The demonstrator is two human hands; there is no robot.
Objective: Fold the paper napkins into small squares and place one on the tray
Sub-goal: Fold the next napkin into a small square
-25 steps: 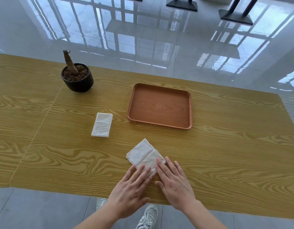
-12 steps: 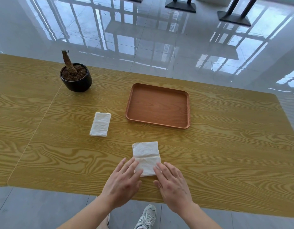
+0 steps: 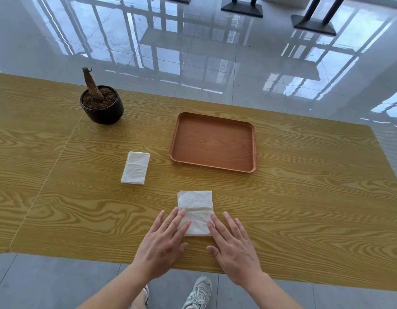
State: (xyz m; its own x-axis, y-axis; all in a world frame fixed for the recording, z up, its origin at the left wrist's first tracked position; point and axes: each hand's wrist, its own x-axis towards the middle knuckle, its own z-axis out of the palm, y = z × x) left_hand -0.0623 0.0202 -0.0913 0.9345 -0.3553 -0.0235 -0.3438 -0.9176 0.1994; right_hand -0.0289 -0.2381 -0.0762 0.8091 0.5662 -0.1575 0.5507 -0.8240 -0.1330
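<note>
A white paper napkin lies flat on the wooden table near its front edge, folded into a long strip with a crease across its middle. My left hand lies flat with its fingertips on the napkin's near left corner. My right hand lies flat, fingers spread, fingertips at the near right corner. Neither hand grips anything. A second napkin, folded into a narrow rectangle, rests to the left. The brown rectangular tray sits beyond, with nothing in it.
A black pot with soil and a bare stump stands at the back left. A seam runs across the table on the left. Glossy floor tiles lie beyond the far edge. My shoe shows below the front edge.
The napkin under my hands turned from a slanted position to square with the table's edge. My hands slid apart to its two near corners.
</note>
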